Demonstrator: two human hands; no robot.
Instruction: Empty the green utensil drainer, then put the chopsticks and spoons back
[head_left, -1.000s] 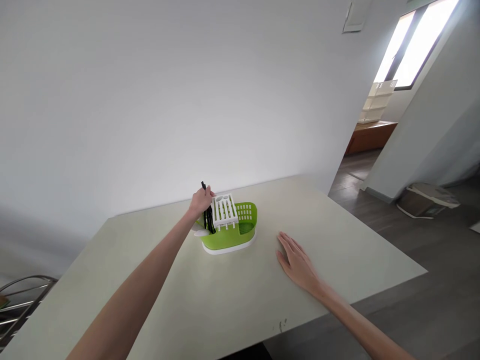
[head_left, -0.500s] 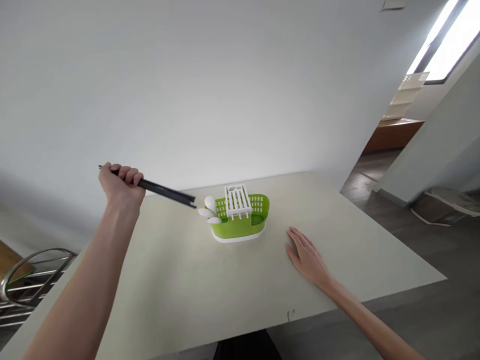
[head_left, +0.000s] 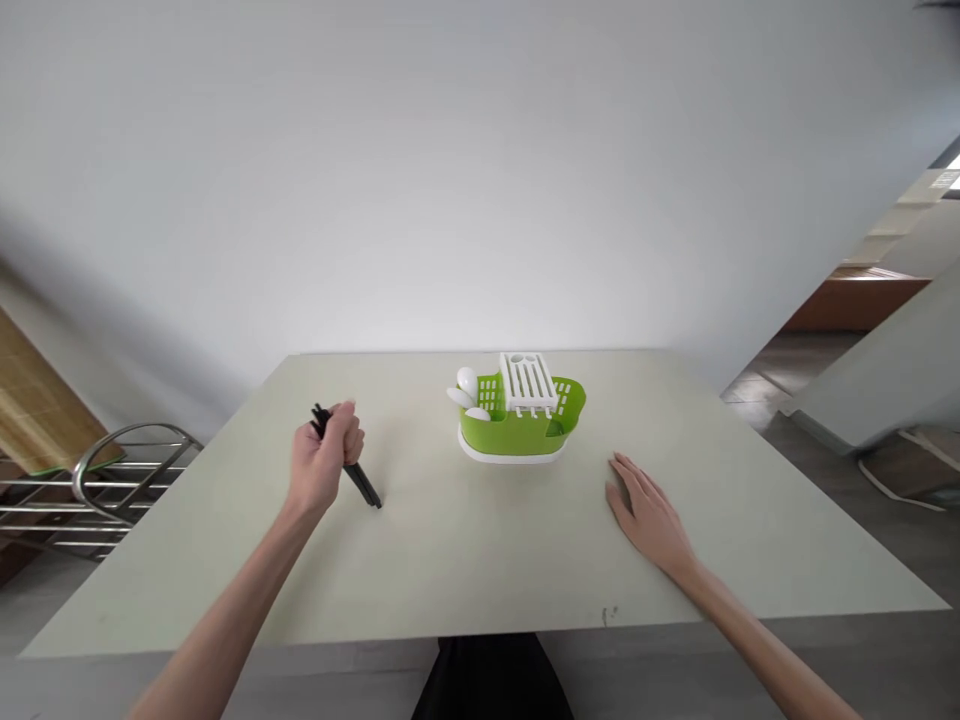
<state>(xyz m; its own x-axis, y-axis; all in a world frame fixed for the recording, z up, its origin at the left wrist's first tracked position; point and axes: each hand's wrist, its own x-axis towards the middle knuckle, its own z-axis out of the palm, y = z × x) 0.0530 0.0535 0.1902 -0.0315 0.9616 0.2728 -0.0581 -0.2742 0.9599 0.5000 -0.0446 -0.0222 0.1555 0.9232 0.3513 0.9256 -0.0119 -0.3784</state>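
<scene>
My left hand [head_left: 321, 458] is closed in a fist around a bundle of black chopsticks [head_left: 364, 485]. They slant down to the right, and I cannot tell whether their lower ends touch the table. To their right stands a green utensil basket [head_left: 510, 436] on a white base, with a white slatted rack [head_left: 529, 382] across its top. Several white spoons [head_left: 466, 382] stand in its left end, bowls up. My right hand [head_left: 652, 518] lies flat on the table to the right of the basket, fingers stretched out and holding nothing.
The pale table [head_left: 465, 560] meets a plain wall [head_left: 480, 200] at its back edge. Beyond its left edge is a metal rack [head_left: 131, 480] beside a wooden board [head_left: 45, 390]. A dark bin-like object [head_left: 915, 465] stands on the floor at the right.
My left hand has come down and towards me with the chopsticks, which now point downward instead of towards the basket. The view has shifted left; my right hand stays flat on the table.
</scene>
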